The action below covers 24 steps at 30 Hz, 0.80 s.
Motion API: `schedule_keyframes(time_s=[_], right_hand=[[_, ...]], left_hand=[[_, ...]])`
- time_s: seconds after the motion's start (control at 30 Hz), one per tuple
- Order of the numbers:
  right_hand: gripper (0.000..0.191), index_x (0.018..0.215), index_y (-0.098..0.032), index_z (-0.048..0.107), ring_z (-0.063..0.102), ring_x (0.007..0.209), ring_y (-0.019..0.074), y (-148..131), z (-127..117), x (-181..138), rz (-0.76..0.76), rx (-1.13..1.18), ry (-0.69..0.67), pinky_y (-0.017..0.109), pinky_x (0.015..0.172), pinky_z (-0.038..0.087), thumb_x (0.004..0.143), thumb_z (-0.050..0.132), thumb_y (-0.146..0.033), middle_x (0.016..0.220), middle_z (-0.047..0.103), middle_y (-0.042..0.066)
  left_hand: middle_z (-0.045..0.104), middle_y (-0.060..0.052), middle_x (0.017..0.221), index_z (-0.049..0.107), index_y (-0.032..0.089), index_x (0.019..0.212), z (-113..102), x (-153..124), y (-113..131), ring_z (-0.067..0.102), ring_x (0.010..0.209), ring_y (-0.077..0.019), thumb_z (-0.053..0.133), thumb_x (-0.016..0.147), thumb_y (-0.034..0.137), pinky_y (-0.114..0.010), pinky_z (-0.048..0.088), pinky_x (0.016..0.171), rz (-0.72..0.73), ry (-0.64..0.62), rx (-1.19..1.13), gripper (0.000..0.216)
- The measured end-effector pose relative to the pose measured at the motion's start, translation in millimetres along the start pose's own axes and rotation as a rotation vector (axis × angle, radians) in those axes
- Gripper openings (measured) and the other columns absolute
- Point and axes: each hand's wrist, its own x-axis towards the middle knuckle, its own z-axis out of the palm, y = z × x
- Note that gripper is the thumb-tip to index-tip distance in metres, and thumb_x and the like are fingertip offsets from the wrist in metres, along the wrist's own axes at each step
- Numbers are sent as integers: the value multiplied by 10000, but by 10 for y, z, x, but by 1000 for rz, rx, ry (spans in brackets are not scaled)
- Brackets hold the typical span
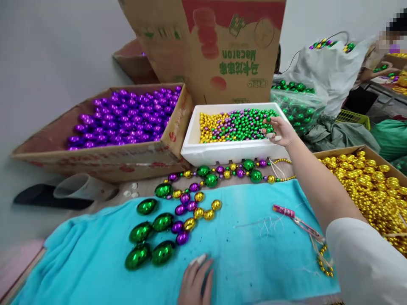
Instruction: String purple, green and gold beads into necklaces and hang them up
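Observation:
My right hand [280, 132] reaches over the right end of a white foam box [235, 148]. Its fingers are curled around a few small green beads [269, 127]; white covers sit on some fingertips. Small yellow, purple and green beads [251, 123] fill the box. My left hand [196, 281] rests on the turquoise towel [241, 254] with fingers stretched out, one tip covered in white. Ahead of it lie loose large green beads [163, 253], purple beads [182, 238] and gold beads [190, 224]. A finished-looking bead strand [211, 181] stretches along the towel's back edge.
A carton of purple beads [124, 118] stands back left, a carton of gold beads [365, 178] at right. A pink-handled tool [284, 211], white thread [270, 224] and a gold bead loop [322, 262] lie on the towel. Another person [372, 63] sits far right.

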Motion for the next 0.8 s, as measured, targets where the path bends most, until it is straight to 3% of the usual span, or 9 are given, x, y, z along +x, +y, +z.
schedule_keyframes(time_s=[0.27,0.37,0.47,0.53,0.63,0.8], right_hand=[[381,1099,-199,499,492,522,89,1185,632,-595,190,-18,-228,129,347,262,744,546,-330,785,584,25],[326,1073,-205,514,455,460,83,1709,793,-686,269,-225,-73,152,345,263,782,527,-351,750,591,17],[252,1047,-189,573,493,508,105,2118,920,-684,205,-743,117,205,467,404,810,509,-248,713,606,15],[271,1065,-183,619,590,707,155,2275,983,-669,72,-1118,124,270,688,484,826,490,-188,814,653,48],[355,1190,-199,627,601,959,222,2346,1037,-656,-6,-1479,58,328,898,440,869,474,-210,1037,652,100],[460,1331,-220,545,602,931,220,2278,1001,-655,69,-1553,71,328,907,443,880,515,-305,1085,598,114]], left_hand=[[608,-111,1110,588,166,1106,-91,59,251,550,1077,-223,543,869,158,-409,452,978,-99,-110,-110,242],[595,-113,1124,594,164,1090,-56,36,267,537,1080,-224,544,870,170,-409,453,974,-127,-143,-137,225],[593,-109,1128,607,169,1079,-33,24,263,535,1075,-222,539,873,182,-410,447,977,-133,-159,-141,217],[597,-105,1121,614,173,1070,-29,23,262,535,1074,-220,533,877,189,-406,444,978,-138,-156,-145,210],[602,-103,1119,622,173,1061,-28,21,265,534,1075,-220,525,880,193,-407,437,984,-148,-158,-155,206],[605,-103,1129,634,172,1046,-17,8,270,526,1073,-224,520,883,196,-415,431,991,-164,-170,-162,201]])
